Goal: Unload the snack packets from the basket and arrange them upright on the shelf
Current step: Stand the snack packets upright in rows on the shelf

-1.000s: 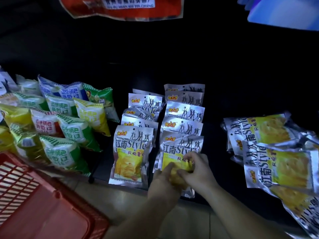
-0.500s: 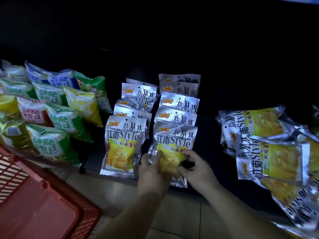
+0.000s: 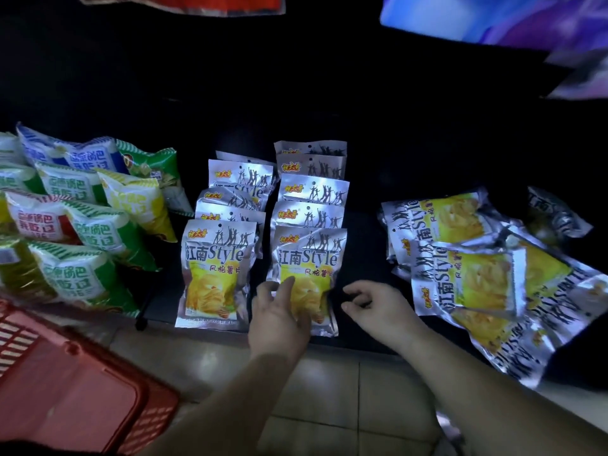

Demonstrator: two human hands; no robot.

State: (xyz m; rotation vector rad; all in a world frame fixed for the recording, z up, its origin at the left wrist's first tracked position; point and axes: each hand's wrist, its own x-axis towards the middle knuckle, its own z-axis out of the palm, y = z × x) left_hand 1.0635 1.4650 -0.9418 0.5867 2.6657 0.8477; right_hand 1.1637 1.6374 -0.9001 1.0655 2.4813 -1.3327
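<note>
Red plastic basket (image 3: 65, 390): sitting at the lower left over the tiled floor (image 3: 345, 399), lattice walls showing; what it is holding cannot be told from this angle.

Puffed snack bags (image 3: 85, 232): green, white, red, blue and yellow, leaning in overlapping rows on the left part of the dark shelf (image 3: 362, 245).

Left row of silver packets (image 3: 227, 209): standing upright one behind another near the shelf's middle. The front left packet (image 3: 215, 274) is facing out, yellow crisps printed on its lower half, its bottom seam resting at the shelf edge.

Right row of silver packets (image 3: 311, 192): standing just beside the left row, of the same design and running a little deeper toward the back.

Front right packet (image 3: 307, 278): standing upright at the head of the right row, at the shelf's front edge.

Left hand (image 3: 279, 317): reaching up from below with fingers loosely spread, fingertips lying against the lower front of the front right packet; it is touching rather than clasping, with nothing enclosed in the palm.

Right hand (image 3: 378, 311): hovering just to the right of that packet and apart from it, fingers curled inward in a loose half-bent shape, holding nothing.

Pile of silver packets (image 3: 477, 278): lying flat and turned sideways on the right part of the shelf, overlapping one another in disorder, some hanging past the front edge.

Blurred blue and purple packaging (image 3: 493, 21): hanging at the upper right.
</note>
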